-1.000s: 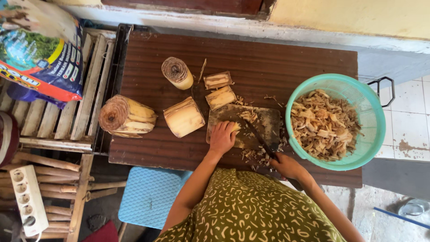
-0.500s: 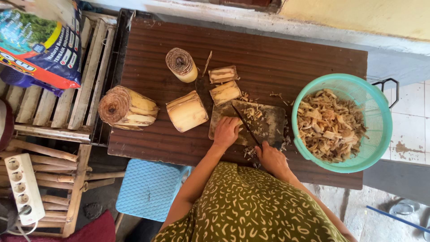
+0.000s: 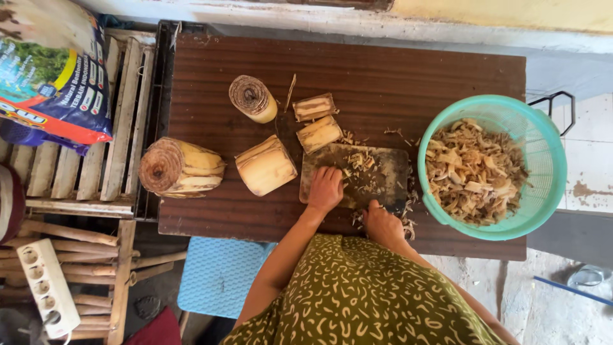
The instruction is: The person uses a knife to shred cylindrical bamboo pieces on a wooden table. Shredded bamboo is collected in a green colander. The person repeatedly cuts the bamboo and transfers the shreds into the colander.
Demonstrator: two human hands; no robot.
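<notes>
Five cut stem pieces [image 3: 265,165]; one green basket [image 3: 553,167]; left hand [image 3: 325,189] flat on board [image 3: 383,167]; right hand [image 3: 382,223], grip unclear

I take the cutting board [image 3: 377,176] on the surface [image 3: 396,83] as my landmark. Left of it lies a split stem chunk [image 3: 265,166], and farther left a larger rolled section [image 3: 179,167]. Behind it sit two small slabs [image 3: 317,121] (one behind the other) and an upright roll [image 3: 253,98]. Right of it stands the basket [image 3: 549,160], holding cut pieces [image 3: 474,174].
</notes>
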